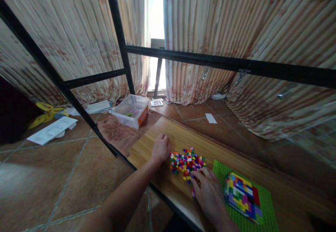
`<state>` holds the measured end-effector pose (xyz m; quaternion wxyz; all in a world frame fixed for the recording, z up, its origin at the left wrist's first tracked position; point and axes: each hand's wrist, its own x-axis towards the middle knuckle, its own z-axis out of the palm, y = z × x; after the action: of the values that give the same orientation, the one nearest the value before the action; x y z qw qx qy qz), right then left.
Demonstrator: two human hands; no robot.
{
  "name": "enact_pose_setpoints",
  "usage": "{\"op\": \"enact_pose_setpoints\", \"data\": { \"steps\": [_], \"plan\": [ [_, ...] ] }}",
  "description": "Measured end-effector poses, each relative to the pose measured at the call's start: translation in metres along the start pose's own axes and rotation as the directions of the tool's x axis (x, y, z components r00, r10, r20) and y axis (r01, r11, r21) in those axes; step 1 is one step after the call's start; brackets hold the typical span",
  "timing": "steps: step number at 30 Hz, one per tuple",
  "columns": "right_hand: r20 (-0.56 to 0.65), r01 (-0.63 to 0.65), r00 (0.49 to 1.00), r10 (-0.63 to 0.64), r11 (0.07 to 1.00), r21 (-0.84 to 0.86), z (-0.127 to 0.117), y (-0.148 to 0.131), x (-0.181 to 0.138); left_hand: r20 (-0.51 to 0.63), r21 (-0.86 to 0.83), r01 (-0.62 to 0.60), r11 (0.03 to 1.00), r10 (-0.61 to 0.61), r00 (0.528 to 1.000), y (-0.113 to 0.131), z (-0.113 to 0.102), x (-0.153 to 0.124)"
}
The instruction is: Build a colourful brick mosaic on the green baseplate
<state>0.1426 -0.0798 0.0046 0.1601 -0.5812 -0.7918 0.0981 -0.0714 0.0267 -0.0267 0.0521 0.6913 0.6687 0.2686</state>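
Observation:
A pile of small coloured cubes lies spread over the wooden board. Just left of the pile, my left hand rests on the board with its fingers curled in; whatever they may hold is hidden. My right hand is at the near right edge of the pile, thumb and fingers drawn together among the cubes. Something small may be in that pinch, but it is too small to name. To its right, a block of multicoloured building bricks sits on a green studded baseplate.
The wooden board lies inside a black metal frame. Beyond its far left end, a clear plastic box with a few pieces inside stands on a brown mat. White packaging, a paper and curtains surround it.

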Motion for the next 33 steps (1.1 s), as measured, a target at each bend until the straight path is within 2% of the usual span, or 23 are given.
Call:
{"op": "enact_pose_setpoints", "data": {
  "steps": [5,12,23,26,30,33],
  "plan": [
    [0.023,-0.002,1.000,0.000,0.997,0.071,-0.003,0.008,0.000,-0.016,-0.010,-0.009,1.000,0.009,1.000,-0.001,0.001,0.000],
    [0.041,-0.018,0.999,0.015,0.998,0.067,0.004,0.011,0.004,-0.033,-0.021,-0.005,1.000,0.004,0.999,0.000,0.001,-0.002],
    [0.009,-0.052,0.999,0.051,0.992,0.119,0.015,0.009,0.009,-0.029,-0.063,0.000,0.998,-0.002,1.000,-0.003,0.001,-0.003],
    [-0.050,-0.054,0.997,0.062,0.988,0.148,0.017,0.012,0.008,-0.040,-0.073,-0.003,0.997,0.000,0.999,-0.003,0.002,-0.003],
    [-0.184,-0.072,0.975,0.120,0.966,0.250,0.019,0.014,0.000,-0.054,-0.087,-0.007,0.996,0.002,0.999,-0.003,0.002,-0.003],
    [-0.154,-0.164,0.958,0.243,0.901,0.401,0.013,0.016,-0.010,-0.056,-0.083,-0.001,0.997,-0.004,0.998,-0.002,0.001,-0.002]
  ]
}}
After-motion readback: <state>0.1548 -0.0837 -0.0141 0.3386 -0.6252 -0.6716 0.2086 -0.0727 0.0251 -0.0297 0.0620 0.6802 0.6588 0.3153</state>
